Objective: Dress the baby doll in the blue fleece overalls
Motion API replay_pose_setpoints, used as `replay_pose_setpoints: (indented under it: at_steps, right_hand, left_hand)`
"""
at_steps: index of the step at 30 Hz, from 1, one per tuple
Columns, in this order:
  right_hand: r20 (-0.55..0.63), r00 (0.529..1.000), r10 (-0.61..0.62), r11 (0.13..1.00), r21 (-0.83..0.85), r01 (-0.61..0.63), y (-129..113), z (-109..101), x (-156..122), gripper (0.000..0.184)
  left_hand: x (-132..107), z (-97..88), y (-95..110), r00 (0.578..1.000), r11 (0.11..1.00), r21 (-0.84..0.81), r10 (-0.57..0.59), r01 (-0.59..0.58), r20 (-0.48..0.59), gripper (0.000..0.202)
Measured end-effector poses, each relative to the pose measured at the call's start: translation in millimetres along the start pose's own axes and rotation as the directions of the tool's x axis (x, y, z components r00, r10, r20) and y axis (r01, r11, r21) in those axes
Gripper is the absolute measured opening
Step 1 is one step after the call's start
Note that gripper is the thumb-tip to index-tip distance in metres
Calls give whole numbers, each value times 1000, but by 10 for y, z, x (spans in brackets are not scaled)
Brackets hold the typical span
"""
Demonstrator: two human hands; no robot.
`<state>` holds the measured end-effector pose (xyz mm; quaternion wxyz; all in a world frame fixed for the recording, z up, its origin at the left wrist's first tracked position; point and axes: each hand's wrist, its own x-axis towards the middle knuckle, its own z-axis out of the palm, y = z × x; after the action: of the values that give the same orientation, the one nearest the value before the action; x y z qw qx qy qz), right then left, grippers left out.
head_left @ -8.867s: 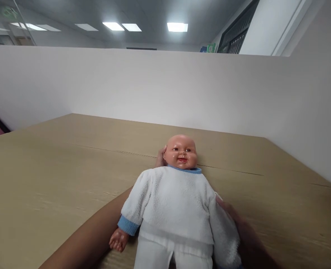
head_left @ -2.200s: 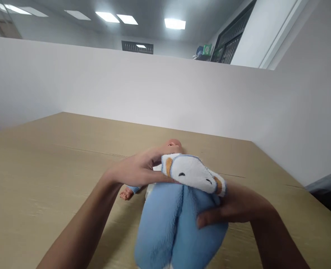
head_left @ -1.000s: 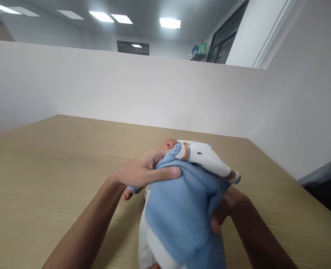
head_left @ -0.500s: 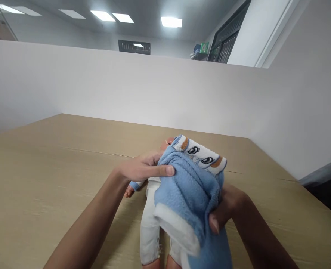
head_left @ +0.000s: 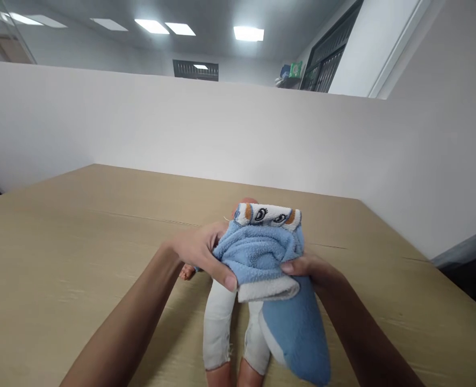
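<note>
Hands at work, the left hand [head_left: 203, 252] and the right hand [head_left: 312, 269], both grasping the blue garment [head_left: 258, 247] from its two sides. Thumbs lie on the near face, the left one down by the white hem [head_left: 264, 291], the right one pressing into the folds; the other fingers are mostly hidden behind the cloth. The fabric bunches in soft ridges between them, and above sits the white strip [head_left: 270, 213] with stitched eyes and orange patches, nearly level.

Good handling here, I'd judge, means matching both grips in height, spreading the hem evenly and smoothing the folds a few at a time, so no layer gets caught. The right side looks trickier: a blue-and-white section [head_left: 304, 338] hangs below that hand beside the doll's leg, and it could drag or twist if left slack.

Beneath and behind it all, the doll [head_left: 217, 322] lies on the table [head_left: 80, 258], legs in white trousers pointing this way. The garment hides its torso; just a bit of head peeks over the top, and one little hand shows beside the left wrist. Whether cloth and doll touch up there, I cannot tell.

Farther out, a pale partition [head_left: 201, 123] stands beyond the table, with lit ceiling panels [head_left: 249, 34] above.
</note>
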<state>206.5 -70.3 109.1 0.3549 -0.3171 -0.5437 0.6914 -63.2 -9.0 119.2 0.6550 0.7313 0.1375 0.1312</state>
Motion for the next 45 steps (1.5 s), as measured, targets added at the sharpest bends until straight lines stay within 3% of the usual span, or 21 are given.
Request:
replay_pose_setpoints:
  at_steps: [3,6,7,9,12,14,16,22,24,25,29,33,38,42,45]
  right_hand:
    - [125,991,-58,998,-6,59,-33,23,-11,65]
    - [279,959,-48,990,-116,83,-39,108,-97,66]
    - [248,968,-41,983,-162,83,-19,161,-140,66]
    - [56,996,-73,967,-241,84,61,298,-239,63]
    - [-251,959,-134,945,-323,47,237,531,-400,47]
    - [-329,936,-123,940,-342,3,345,667,-501,39]
    - [-329,938,-111,931,-365,-18,435,766,-591,36]
    - [-383,919,-95,799,-580,-160,765,835,-728,34]
    - [-399,910,-110,766,-618,-179,897,815,-723,37]
    - [-408,906,-115,753,-631,-189,955,806,-716,39]
    - [-422,899,-117,685,-690,-234,1084,803,-670,44]
    - [-336,926,-170,652,-743,-150,1071,816,-586,51]
    - [-303,928,-219,629,-771,-103,1045,742,-414,34]
    - [-265,937,-226,568,-817,-95,962,688,-296,15]
    - [-205,967,-154,539,-837,-91,793,715,-285,5]
  left_hand:
    - [-85,125,-23,995,999,-25,33,-36,-97,39]
    - [-188,355,-81,979,992,-92,71,-90,-193,34]
    - [-222,456,-109,973,988,-124,67,-96,-221,34]
    - [-288,689,-172,956,984,-161,25,-75,-291,32]
    - [-377,1072,-284,913,988,-147,-13,-52,-407,54]
    - [-432,1312,-377,874,987,-157,-51,-29,-484,61]
    - [-486,1519,-490,792,986,-168,-112,13,-600,55]
    - [-625,1940,-821,467,991,-110,-132,75,-874,57]
    - [-653,2004,-911,406,988,-58,-112,145,-907,58]
    - [-664,2020,-956,396,982,-29,-103,189,-913,59]
    - [-682,1993,-1136,429,946,64,-83,317,-900,55]
    - [-655,1882,-1234,493,939,124,-55,322,-868,51]
    - [-586,1695,-1180,547,932,185,-17,312,-837,42]
    - [-546,1571,-1066,542,910,215,-12,354,-840,39]
    - [-588,1568,-953,544,911,164,-75,378,-836,42]
